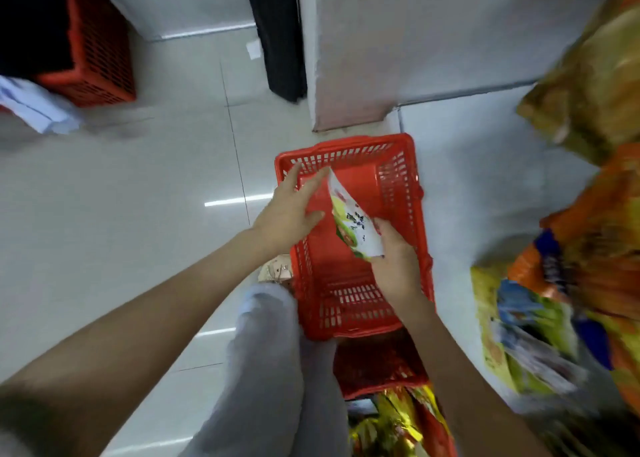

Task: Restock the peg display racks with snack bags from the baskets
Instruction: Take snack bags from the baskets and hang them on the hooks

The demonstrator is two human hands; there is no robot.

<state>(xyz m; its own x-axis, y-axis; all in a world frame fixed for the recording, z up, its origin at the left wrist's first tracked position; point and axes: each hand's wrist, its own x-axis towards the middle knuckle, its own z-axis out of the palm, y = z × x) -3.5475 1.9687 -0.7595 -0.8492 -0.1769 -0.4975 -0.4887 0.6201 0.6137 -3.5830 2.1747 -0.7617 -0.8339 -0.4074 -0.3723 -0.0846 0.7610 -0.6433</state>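
Note:
A red plastic basket point(398, 193) stands on the floor below me, its bottom bare apart from one snack bag. That white and green snack bag point(353, 224) is held over the basket. My right hand point(394, 262) grips its lower end. With fingers straight, my left hand point(291, 211) reaches in over the basket's left rim, its fingertips touching the bag's upper edge. Snack bags point(588, 249) in orange and yellow hang on the display rack at the right, blurred.
A second red basket point(381, 370) sits nearer me with yellow bags point(391, 422) below it. Another red basket point(100, 51) stands at the far left on the white tiled floor. A dark post point(277, 31) and a grey wall base rise ahead. My grey-trousered leg point(266, 370) is beside the basket.

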